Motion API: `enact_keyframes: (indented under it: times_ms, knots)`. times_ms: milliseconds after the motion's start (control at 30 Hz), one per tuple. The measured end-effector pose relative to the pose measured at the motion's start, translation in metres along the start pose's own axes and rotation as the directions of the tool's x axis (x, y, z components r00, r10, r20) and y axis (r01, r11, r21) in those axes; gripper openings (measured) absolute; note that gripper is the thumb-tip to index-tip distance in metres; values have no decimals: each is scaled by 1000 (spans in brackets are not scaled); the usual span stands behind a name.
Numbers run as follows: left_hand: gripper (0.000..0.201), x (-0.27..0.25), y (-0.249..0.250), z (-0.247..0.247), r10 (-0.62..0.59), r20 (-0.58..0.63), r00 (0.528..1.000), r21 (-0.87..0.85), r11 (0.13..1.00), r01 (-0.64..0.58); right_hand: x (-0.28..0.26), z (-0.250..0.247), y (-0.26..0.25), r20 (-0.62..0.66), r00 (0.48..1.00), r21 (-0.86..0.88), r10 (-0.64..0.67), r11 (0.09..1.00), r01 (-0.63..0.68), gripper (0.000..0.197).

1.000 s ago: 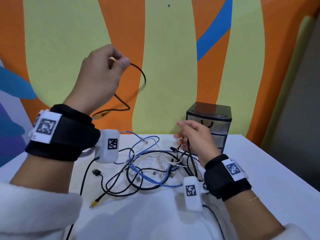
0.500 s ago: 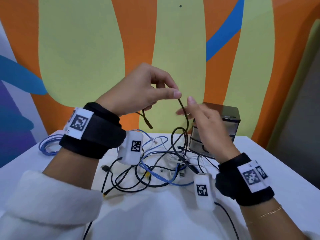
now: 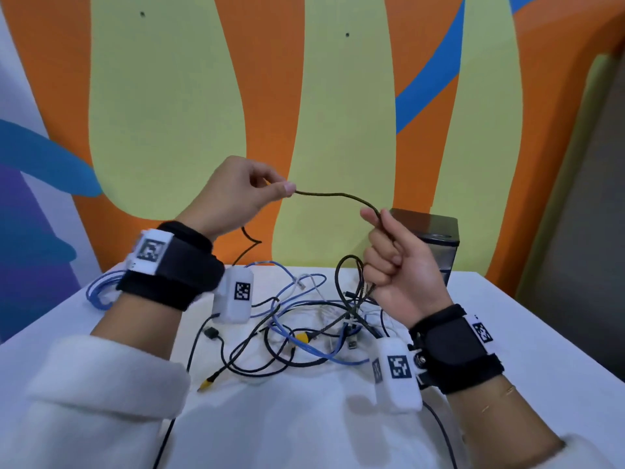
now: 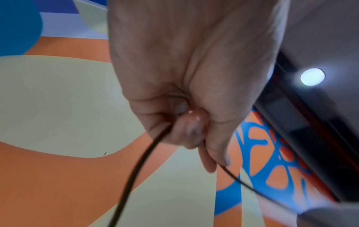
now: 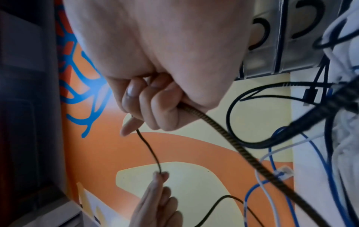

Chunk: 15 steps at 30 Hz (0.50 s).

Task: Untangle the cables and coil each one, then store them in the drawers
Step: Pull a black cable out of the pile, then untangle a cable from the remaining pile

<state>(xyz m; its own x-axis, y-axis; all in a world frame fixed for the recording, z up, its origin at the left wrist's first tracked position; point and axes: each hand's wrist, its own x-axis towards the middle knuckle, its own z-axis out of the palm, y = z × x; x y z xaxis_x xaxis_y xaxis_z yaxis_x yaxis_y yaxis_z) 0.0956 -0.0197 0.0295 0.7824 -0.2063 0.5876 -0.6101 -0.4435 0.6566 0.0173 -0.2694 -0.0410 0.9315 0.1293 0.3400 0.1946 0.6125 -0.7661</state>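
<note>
Stretching braided cable [image 3: 333,195], left grip [image 3: 233,194] pinching, right grip [image 3: 399,262] clenched around it, drawers [image 3: 436,238] closed behind.

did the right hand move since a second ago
Yes. The right hand was low in front of the drawer unit, near the tangle; now it is raised level with the unit's top, gripping the braided cable.

left hand [image 3: 233,194]: raised, thumb-forefinger pinch | right hand [image 3: 399,265]: raised, fingers curled in fist
</note>
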Motion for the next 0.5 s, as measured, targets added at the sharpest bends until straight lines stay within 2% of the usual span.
enact_keyframes:
  times_ms: [67, 133, 233, 300, 367, 400, 433, 500]
  knots:
    - [23, 0, 3, 19, 60, 34, 998, 200, 978, -65, 2, 3, -2, 13, 998, -1, -57, 998, 57, 33]
    - [23, -4, 10, 42, 58, 199, 978, 315, 942, -120, 5, 1, -4, 7, 992, -4, -122, 992, 122, 38]
    - [22, -14, 27, 67, 11, 454, 891, 354, 915, -192, 8, -4, -8, -69, 975, -3, -211, 977, 211, 41]
    - [17, -21, 40, 76, -4, 568, 823, 361, 900, -245, 9, -8, -8, -131, 957, -14, -259, 966, 260, 39]
    - [32, -25, 49, 80, -8, 637, 771, 377, 875, -303, 11, -10, -4, -174, 939, -42, -297, 955, 294, 37]
    - [39, -27, 53, 81, -1, 650, 760, 391, 858, -333, 12, -11, -1, -189, 932, -65, -308, 951, 301, 36]
    - [42, -29, 57, 82, 8, 648, 762, 406, 843, -354, 13, -11, 2, -197, 929, -104, -312, 949, 297, 35]
    - [32, -32, 64, 80, 29, 632, 774, 427, 821, -379, 12, -9, 8, -173, 934, -265, -312, 928, 261, 32]
